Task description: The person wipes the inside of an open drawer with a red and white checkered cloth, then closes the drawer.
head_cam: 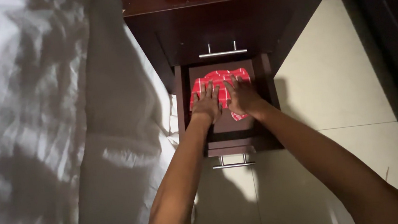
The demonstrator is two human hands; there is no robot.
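Grip, head view: both hands lie flat, palms down, fingers spread and extended, pressing on a red checked cloth (218,84); neither grip is closed around anything. Left hand (206,104) rests on the cloth's 8 o'clock part, right hand (242,97) on its 4 o'clock part, thumbs nearly touching. The cloth lies inside the open lower drawer (229,124) of a dark wooden nightstand (229,23), bunched toward the drawer's far (12 o'clock) end, long axis running 9 to 3 o'clock, across the forearms. It extends from under the fingertips toward 12 o'clock; a small flap shows at 6 o'clock below the right palm. Both hands equally near. Upper drawer handle (223,52) sits at 12 o'clock from the cloth. White bed (31,117) at 9 o'clock; tiled floor (341,90) at 3 o'clock.
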